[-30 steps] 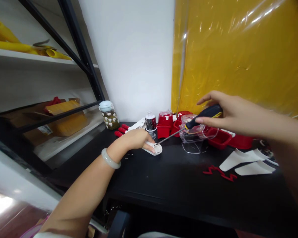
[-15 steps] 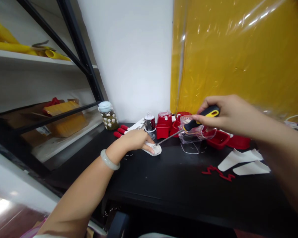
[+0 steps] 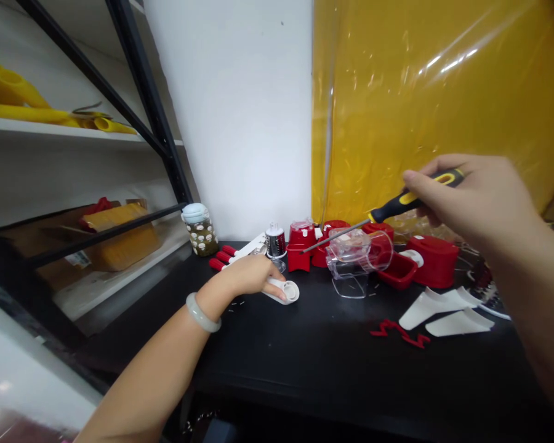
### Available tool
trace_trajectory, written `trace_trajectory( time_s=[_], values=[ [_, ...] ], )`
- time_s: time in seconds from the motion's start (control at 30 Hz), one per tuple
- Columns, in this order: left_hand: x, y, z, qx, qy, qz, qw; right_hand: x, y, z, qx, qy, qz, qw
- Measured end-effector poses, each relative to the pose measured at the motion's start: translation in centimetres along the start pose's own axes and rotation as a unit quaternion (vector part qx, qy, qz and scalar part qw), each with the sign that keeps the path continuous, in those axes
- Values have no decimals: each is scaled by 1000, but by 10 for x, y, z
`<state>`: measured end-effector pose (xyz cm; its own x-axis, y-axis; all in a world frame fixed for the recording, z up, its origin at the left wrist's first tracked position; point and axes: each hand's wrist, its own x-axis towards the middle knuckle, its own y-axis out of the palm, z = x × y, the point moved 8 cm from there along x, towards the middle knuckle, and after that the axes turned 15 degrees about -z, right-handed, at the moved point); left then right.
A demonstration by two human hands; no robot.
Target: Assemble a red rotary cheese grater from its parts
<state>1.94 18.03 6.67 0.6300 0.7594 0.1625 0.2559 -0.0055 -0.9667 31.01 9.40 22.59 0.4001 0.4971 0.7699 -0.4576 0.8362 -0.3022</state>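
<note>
My left hand [image 3: 253,275] is closed around a white plastic handle piece [image 3: 290,291] with a round recessed end, resting on the black table [image 3: 277,363]. Its far part is hidden under my palm. In the air to the right, my right hand [image 3: 471,191] grips a screwdriver [image 3: 397,204] by its black and yellow handle. The metal shaft points down and left, its tip above and apart from the white piece, in front of a red plastic part [image 3: 300,240]. Behind my left hand stands a metal grating drum [image 3: 276,241].
A clear plastic housing [image 3: 351,255] and red parts [image 3: 431,261] stand along the back. White curved pieces [image 3: 461,321] and a red zigzag strip [image 3: 399,332] lie at the right. A patterned jar [image 3: 200,229] and red-handled tools [image 3: 224,255] are at the left, near shelving [image 3: 152,86].
My right hand has lifted the screwdriver up and to the right, bringing its tip out of the white piece's round end. My left hand keeps its hold. The view has shifted slightly.
</note>
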Motion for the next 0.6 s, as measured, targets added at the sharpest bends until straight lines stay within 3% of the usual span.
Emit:
trace_trajectory(
  time_s=[0.13,0.27,0.47,0.6],
  values=[
    [-5,-10,-1,-12,-15,-3,1000,3,-22,9,-10,-52,-66,996],
    [-16,-36,7,-14,-43,-21,999,-13,-30,22,33,-131,-93,986],
    [-33,-83,40,29,-116,-132,984,-82,-8,17,105,-290,-31,951],
    [-37,-86,47,64,-133,-176,973,-135,9,8,128,-370,9,920]
  ],
)
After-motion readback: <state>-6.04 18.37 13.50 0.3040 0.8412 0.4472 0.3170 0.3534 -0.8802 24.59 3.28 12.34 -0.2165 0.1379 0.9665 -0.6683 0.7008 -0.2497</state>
